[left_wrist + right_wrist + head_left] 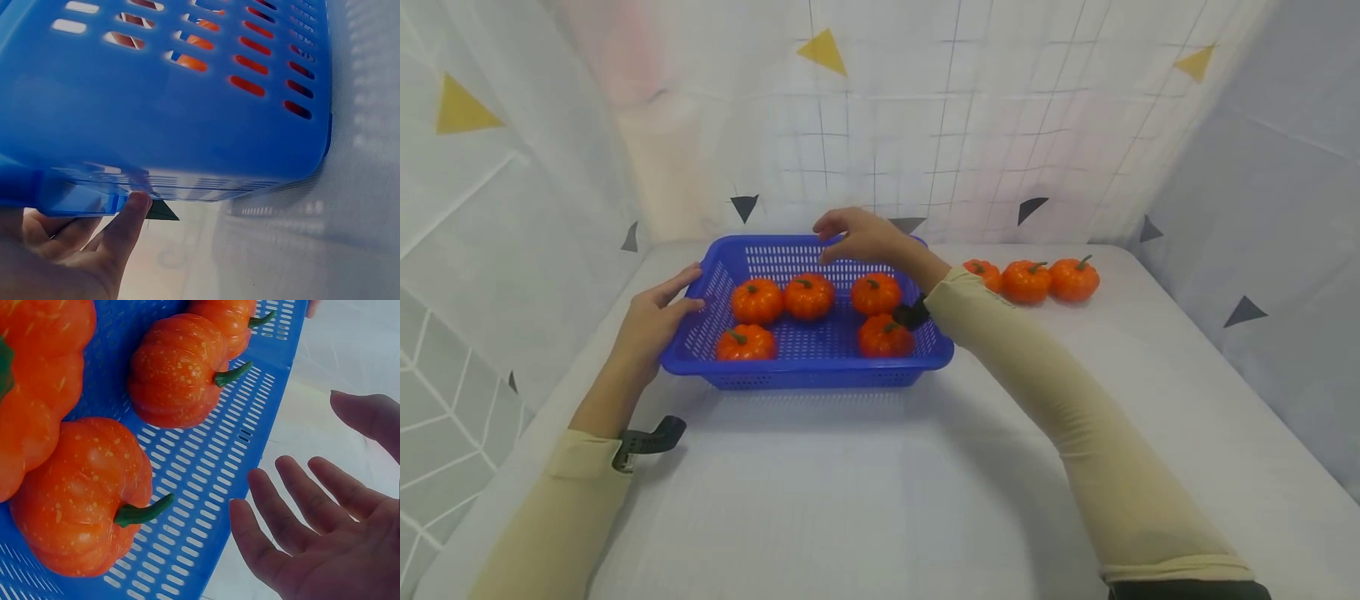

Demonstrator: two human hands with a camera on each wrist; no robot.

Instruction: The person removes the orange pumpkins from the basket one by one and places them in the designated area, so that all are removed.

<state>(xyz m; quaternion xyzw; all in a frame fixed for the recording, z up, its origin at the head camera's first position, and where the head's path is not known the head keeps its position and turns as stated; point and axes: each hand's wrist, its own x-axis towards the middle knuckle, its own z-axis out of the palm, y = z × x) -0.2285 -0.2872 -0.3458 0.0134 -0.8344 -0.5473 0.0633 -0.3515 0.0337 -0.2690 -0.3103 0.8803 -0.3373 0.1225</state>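
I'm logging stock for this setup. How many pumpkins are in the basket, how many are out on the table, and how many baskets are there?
Orange pumpkins in the blue basket: 5
Orange pumpkins on the table: 3
Blue baskets: 1
Total: 9 things

The blue perforated plastic basket (169,112) fills most of the view, seen from outside and below. Orange shapes show through its wall slots. The left hand (56,256) sits beneath its rim, thumb tip touching the rim's underside. The white cloth-covered table (337,237) lies alongside.
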